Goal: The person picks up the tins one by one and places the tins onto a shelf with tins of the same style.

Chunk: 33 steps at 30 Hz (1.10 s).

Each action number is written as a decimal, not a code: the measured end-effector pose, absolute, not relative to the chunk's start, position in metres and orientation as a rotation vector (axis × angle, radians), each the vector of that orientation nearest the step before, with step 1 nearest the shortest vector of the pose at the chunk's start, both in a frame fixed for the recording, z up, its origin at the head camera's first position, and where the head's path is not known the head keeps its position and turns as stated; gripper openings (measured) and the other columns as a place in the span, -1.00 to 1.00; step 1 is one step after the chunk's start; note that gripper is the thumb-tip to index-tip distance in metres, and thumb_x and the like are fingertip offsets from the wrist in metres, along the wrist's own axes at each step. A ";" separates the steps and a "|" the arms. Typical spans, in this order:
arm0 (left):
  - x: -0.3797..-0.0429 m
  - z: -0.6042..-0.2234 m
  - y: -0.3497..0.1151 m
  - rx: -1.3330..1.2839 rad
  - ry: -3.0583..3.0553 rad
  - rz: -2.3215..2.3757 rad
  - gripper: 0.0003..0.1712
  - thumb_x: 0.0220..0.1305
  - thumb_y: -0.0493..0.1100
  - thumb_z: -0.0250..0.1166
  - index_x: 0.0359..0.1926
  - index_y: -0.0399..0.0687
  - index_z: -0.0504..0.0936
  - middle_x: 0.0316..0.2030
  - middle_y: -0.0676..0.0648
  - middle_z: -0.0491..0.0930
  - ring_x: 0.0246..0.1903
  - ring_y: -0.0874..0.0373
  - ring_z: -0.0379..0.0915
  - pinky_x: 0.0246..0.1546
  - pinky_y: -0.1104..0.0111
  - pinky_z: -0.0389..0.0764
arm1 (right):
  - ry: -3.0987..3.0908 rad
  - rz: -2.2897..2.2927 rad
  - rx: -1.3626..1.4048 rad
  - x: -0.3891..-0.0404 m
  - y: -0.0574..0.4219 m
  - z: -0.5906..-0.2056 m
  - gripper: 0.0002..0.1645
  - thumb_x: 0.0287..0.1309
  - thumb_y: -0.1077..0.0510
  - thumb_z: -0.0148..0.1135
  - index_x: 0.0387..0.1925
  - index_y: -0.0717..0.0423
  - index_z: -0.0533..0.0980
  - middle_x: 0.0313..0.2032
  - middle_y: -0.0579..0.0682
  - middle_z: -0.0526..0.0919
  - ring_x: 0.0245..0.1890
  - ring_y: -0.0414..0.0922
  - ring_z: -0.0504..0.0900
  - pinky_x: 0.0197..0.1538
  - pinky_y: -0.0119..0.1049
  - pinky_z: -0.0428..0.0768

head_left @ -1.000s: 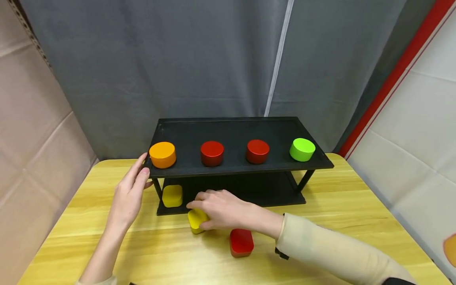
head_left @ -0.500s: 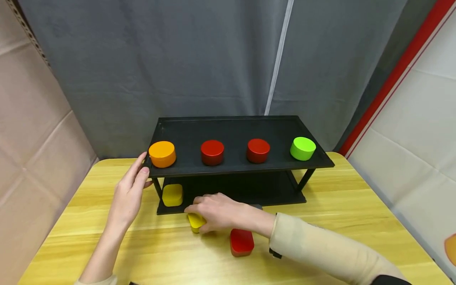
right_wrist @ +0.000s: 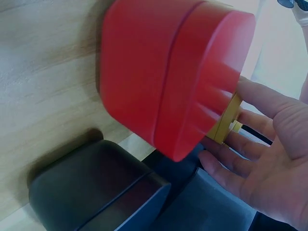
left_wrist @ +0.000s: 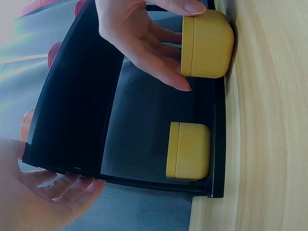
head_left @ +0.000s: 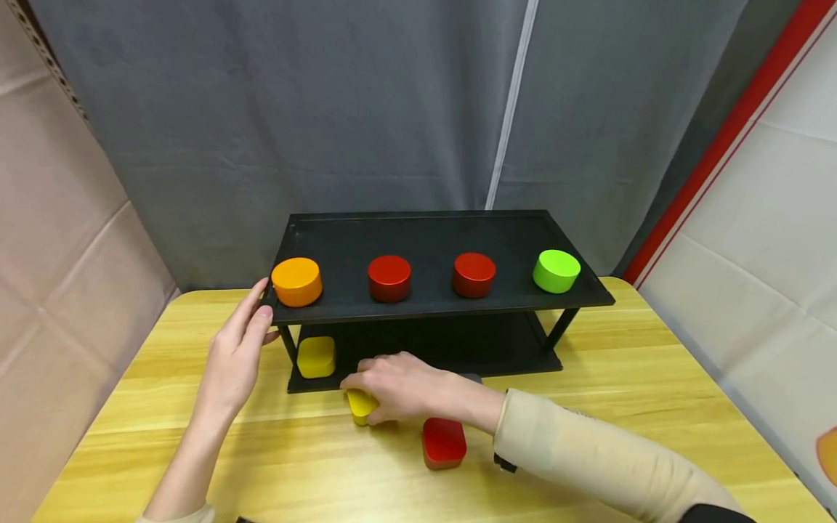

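R grip (head_left: 399,388), palm-down, on yel. box (head_left: 360,408)

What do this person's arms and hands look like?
The left hand and right hand are bare, without gloves. A cream right sleeve covers that forearm, with a small black piece under its cuff and a black patch nearer the elbow; I can't tell what these are. Only the edge of a cream left sleeve shows.

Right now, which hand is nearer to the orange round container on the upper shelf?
Left. The left hand holds the left end of the black rack, just beside the orange round container; the right hand is lower and farther right, pinching the front yellow container.
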<state>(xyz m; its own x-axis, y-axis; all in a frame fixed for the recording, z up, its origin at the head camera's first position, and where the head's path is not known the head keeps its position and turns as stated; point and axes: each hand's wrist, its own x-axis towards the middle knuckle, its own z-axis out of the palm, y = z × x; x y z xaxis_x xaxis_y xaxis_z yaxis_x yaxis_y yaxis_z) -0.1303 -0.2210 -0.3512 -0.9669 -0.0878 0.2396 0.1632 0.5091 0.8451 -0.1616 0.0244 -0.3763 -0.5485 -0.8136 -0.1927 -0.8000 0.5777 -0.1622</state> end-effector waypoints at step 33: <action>-0.131 -0.352 -0.221 -0.075 -2.497 -1.452 -0.38 0.66 0.11 -0.13 0.63 0.31 0.09 0.55 -0.21 0.24 0.22 -0.22 0.55 -0.07 0.88 0.47 | 2.709 -0.120 -1.152 -0.182 0.051 -0.362 -0.33 0.21 -0.11 0.45 0.34 -0.17 0.53 0.01 -0.13 0.67 -0.18 -0.22 0.59 -0.17 -0.42 0.64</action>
